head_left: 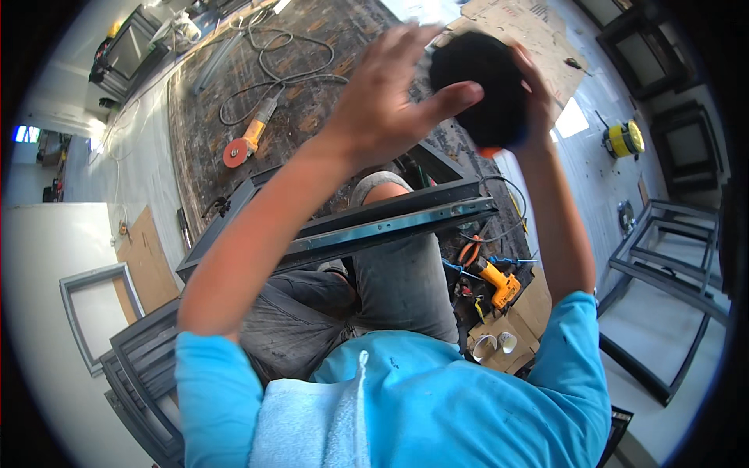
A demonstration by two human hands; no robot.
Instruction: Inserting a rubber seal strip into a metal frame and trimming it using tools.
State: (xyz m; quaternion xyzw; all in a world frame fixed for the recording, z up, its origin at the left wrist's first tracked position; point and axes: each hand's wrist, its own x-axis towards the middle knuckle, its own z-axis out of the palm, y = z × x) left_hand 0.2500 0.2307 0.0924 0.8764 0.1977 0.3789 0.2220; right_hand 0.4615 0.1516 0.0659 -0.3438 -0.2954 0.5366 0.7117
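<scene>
A round, black, disc-like object point(476, 70) with an orange bit at its lower edge is raised in front of me; its kind does not show clearly. My right hand point(537, 105) grips its right side, with the fingers curled around the edge. My left hand point(386, 101) is at its left, thumb and fingers spread and slightly blurred. The left thumb overlaps the black face; whether it touches cannot be told. Below, a dark grey metal frame point(390, 226) with a slotted channel lies across my legs.
An orange angle grinder point(253, 136) with a red disc lies on the worn board, its cable point(289, 78) looped behind. At my right are a yellow drill point(499, 285), orange-handled pliers point(470, 249) and paper cups point(507, 342). Metal frames point(663, 265) stand right; others point(144, 351) stack left.
</scene>
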